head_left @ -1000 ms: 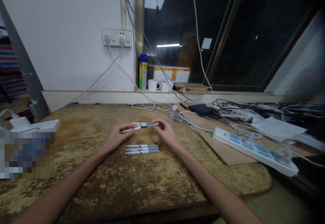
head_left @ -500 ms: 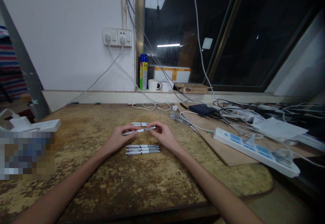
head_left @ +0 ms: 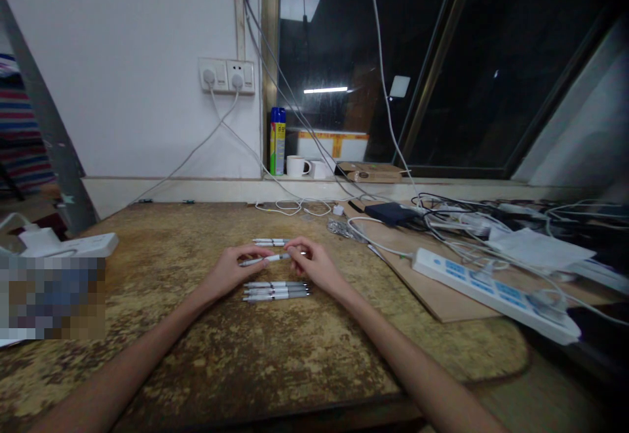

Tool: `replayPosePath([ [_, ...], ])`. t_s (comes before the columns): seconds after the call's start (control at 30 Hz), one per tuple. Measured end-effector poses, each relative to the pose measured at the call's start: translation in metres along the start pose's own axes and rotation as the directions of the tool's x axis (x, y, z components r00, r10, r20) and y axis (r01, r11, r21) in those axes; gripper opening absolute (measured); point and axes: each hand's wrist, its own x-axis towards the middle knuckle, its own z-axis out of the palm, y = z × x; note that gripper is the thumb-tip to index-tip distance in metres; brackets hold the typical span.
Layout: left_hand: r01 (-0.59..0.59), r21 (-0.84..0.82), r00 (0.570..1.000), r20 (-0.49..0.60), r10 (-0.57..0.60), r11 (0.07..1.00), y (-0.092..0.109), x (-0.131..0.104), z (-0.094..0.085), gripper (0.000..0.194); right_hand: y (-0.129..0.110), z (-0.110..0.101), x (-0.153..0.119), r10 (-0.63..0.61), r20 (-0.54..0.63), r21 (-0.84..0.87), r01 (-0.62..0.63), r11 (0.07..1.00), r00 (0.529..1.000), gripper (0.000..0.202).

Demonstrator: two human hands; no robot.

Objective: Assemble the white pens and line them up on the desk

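**Pen [head_left: 278, 258] spanning your left hand [head_left: 234, 267] and right hand [head_left: 315, 264]**

You are gripping the pen from both sides: the fingers [head_left: 256, 251] of your left hand are pinching its left part, and those of your right hand are grasping its right part, with a tip showing past them. The pen is slanting slightly, its left end sitting lower in view, and its white middle is showing between your hands.

Just nearer to you, several front pens [head_left: 278, 295] are lying side by side on the worn counter [head_left: 246, 354]. Beyond your hands, a few back pens [head_left: 269, 242] are lying the same way, your right hand covering their right ends.

Farther right, a power strip [head_left: 457, 272] is resting partly over a brown board [head_left: 437, 299]. At the back, a spray can [head_left: 278, 145] and a mug [head_left: 295, 166] are standing on the window sill [head_left: 314, 190].
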Motion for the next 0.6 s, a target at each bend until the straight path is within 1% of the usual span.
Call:
replayPosePath([
  [0.1,-0.005,0.008,1.000,-0.013,0.005,1.000,0.0000,0.0000,0.0004,0.035,0.0008,0.0006,0.0005,0.019,0.005,0.009,-0.019,1.000,1.000,0.031],
  [0.2,-0.004,0.010,1.000,-0.021,0.004,1.000,0.0007,0.0002,-0.0003,0.035,0.0013,-0.0006,0.0013,-0.034,-0.006,-0.026,0.034,0.999,0.999,0.024],
  [0.27,-0.006,0.009,1.000,-0.019,0.006,1.000,0.0019,0.0002,-0.0009,0.035,0.0011,-0.0011,0.0013,-0.045,0.008,-0.029,0.045,0.999,0.999,0.024],
  [0.4,-0.014,-0.006,1.000,-0.012,0.014,1.000,0.0048,-0.0004,-0.0015,0.035,-0.0006,-0.0005,0.0000,0.032,0.063,0.011,-0.033,0.999,0.997,0.029],
  [0.43,-0.014,-0.008,1.000,-0.013,0.014,1.000,0.0053,-0.0005,-0.0016,0.035,-0.0012,-0.0005,-0.0003,0.027,0.056,0.000,-0.027,1.000,0.998,0.029],
  [0.53,-0.003,-0.006,1.000,-0.030,0.003,1.000,0.0061,-0.0008,-0.0016,0.035,-0.0028,-0.0009,-0.0005,-0.045,0.004,-0.070,0.045,0.997,0.999,0.023],
  [0.6,0.004,0.000,0.999,-0.039,-0.004,1.000,0.0060,-0.0010,-0.0016,0.035,-0.0034,-0.0011,-0.0006,-0.051,0.010,-0.076,0.052,0.996,0.999,0.024],
])
